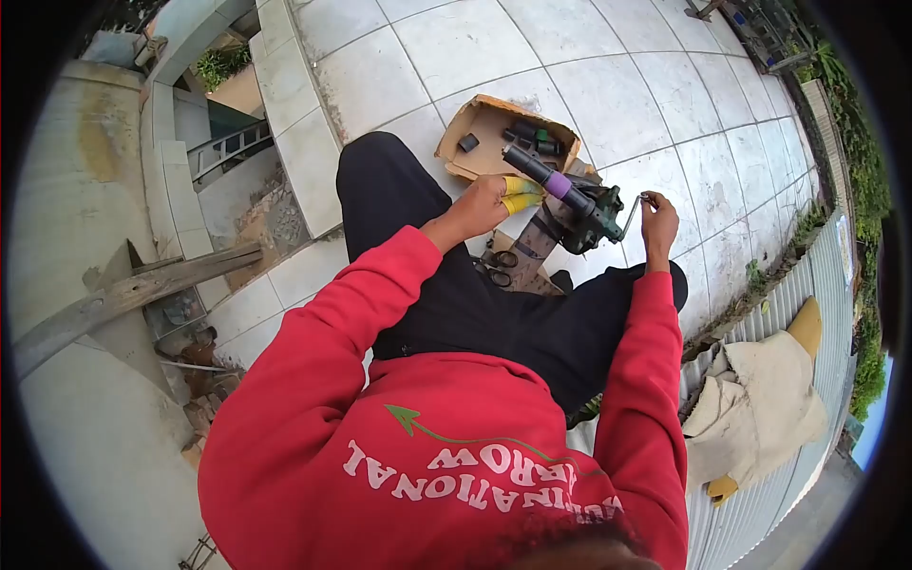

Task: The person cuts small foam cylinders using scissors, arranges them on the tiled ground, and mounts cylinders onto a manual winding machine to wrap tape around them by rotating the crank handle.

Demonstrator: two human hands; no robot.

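Note:
In front of my lap is a dark green metal tool [598, 220], with a black tube [528, 163] rising from it at a slant and a purple band [558, 185] around the tube. My right hand [658, 226] is closed on a thin bent metal handle [631, 218] at the tool's right side. Yellow coverings wrap some fingers of my left hand [496, 199]. Those fingers are drawn together beside the purple band, and I cannot tell what is pinched in them.
Beyond the tool lies a shallow cardboard box [460, 157] holding several black cylindrical pieces [534, 138]. Dark metal rings [501, 259] lie between my legs. Pale tiles [475, 47] cover the floor. A wooden pole [142, 294] slants at left; cloth [755, 408] drapes over corrugated sheeting at right.

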